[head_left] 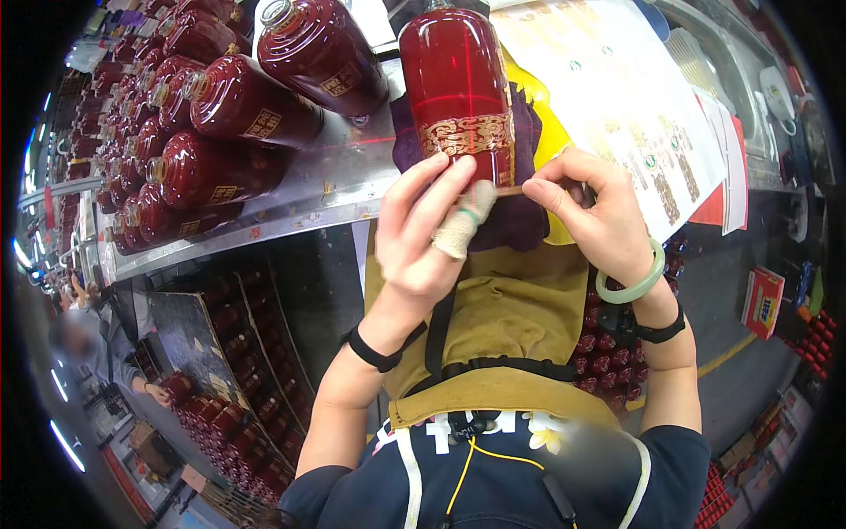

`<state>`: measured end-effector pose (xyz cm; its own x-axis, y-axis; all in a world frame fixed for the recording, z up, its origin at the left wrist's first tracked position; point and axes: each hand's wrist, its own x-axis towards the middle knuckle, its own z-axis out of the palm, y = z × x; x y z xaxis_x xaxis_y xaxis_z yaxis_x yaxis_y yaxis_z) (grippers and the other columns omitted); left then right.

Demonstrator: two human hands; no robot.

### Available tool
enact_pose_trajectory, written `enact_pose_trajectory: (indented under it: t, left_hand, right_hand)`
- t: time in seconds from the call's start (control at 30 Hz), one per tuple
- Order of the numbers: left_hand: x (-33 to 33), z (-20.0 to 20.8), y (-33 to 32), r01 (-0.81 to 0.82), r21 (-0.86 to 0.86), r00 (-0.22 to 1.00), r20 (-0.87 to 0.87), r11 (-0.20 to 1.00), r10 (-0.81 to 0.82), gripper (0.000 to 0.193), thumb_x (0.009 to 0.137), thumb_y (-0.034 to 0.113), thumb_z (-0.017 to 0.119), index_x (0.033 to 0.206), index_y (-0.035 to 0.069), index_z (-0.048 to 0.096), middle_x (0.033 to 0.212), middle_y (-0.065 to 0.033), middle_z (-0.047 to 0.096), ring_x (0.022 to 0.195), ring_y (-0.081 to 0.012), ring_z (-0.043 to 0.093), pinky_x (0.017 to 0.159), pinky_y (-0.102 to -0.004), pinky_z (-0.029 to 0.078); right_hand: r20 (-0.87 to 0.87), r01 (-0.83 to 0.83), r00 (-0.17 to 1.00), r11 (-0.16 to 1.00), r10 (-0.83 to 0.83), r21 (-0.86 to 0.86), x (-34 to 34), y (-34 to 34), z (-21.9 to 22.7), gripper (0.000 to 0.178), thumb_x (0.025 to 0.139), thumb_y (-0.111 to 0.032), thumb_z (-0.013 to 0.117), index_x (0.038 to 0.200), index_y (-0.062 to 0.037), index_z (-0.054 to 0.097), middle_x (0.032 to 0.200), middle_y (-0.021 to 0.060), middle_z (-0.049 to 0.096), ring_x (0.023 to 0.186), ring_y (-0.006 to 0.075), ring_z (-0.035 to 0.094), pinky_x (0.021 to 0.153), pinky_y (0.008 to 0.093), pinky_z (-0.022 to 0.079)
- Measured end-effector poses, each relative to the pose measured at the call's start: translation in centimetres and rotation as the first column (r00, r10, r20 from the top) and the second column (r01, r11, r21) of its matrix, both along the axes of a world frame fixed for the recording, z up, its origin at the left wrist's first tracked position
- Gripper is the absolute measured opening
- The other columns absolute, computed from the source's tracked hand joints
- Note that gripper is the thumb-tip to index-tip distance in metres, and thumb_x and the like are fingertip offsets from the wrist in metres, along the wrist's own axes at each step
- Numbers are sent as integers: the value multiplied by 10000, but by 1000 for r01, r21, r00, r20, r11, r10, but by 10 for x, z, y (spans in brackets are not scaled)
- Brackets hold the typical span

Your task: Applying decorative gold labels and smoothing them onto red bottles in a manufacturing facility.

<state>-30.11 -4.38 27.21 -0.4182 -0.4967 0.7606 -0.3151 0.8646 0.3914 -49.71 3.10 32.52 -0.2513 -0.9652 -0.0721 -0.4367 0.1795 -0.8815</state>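
A bottle of red liquid (449, 66) with a gold ornamental band lies on a dark purple cloth (520, 225), its base toward me. My left hand (423, 225) is at the base, two fingertips against the bottle's lower end. One digit of that hand wears a pale cloth finger cover (463, 220). Between this covered digit and my right hand (599, 207) stretches a thin brownish strip (508, 190). My right thumb and forefinger pinch its right end. The left end meets the covered digit, where the grip is partly hidden.
Many red bottles (256, 101) crowd the metal table (300, 198) at left. Printed sheets with gold patterns (608, 79) lie at right over a yellow sheet (551, 115). Racked bottles (238, 353) stand below left, where another person's hand (159, 394) touches a bottle. A red box (762, 302) stands far right.
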Motion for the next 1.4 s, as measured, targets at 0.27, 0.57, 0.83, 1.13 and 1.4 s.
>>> enact_pose_trajectory:
  t: [0.27, 0.57, 0.83, 1.13, 1.4]
  left_hand:
    - [14, -14, 2, -73, 146, 993, -77, 987, 85, 366, 749, -126, 828, 1101, -100, 731, 1149, -197, 745, 1078, -341, 725, 934, -404, 608]
    - [13, -10, 5, -63, -58, 996, 60, 996, 66, 315, 814, -104, 768, 1123, -41, 759, 1250, -212, 699, 1153, -358, 676, 955, -414, 592]
    - [2, -6, -2, -26, 35, 997, -69, 999, 28, 206, 776, -46, 829, 966, -45, 749, 1179, -154, 745, 1101, -366, 712, 918, -426, 614]
    - [9, -10, 5, -62, 30, 997, -47, 998, 63, 364, 789, -113, 802, 1140, -126, 706, 1207, -230, 723, 1118, -359, 710, 958, -399, 593]
    - [1, -4, 5, 23, -26, 997, 75, 999, -21, 192, 838, -7, 771, 1026, 30, 781, 1296, -167, 679, 1224, -387, 616, 960, -456, 570]
  right_hand:
    - [12, -2, 1000, 1000, 2, -14, 1, -1, 2, 170, 892, -143, 784, 872, 19, 734, 757, 89, 681, 677, 171, 588, 654, 315, 461]
    - [1, 2, 1000, 1000, -2, 8, -1, 1, -1, 164, 889, -135, 785, 862, 16, 727, 750, 80, 673, 680, 165, 578, 657, 315, 455]
    - [-21, -7, 1000, 1000, 7, -10, 1, 1, 1, 167, 885, -142, 789, 865, 14, 730, 763, 91, 689, 687, 171, 597, 665, 310, 465]
    - [0, -13, 1000, 998, 13, -55, 1, -1, -2, 175, 889, -146, 785, 876, 20, 734, 749, 104, 676, 670, 177, 591, 641, 318, 454]
    - [-14, -4, 1000, 1000, 3, -12, 1, -2, -3, 186, 884, -160, 790, 878, 19, 740, 759, 114, 684, 666, 195, 596, 643, 325, 460]
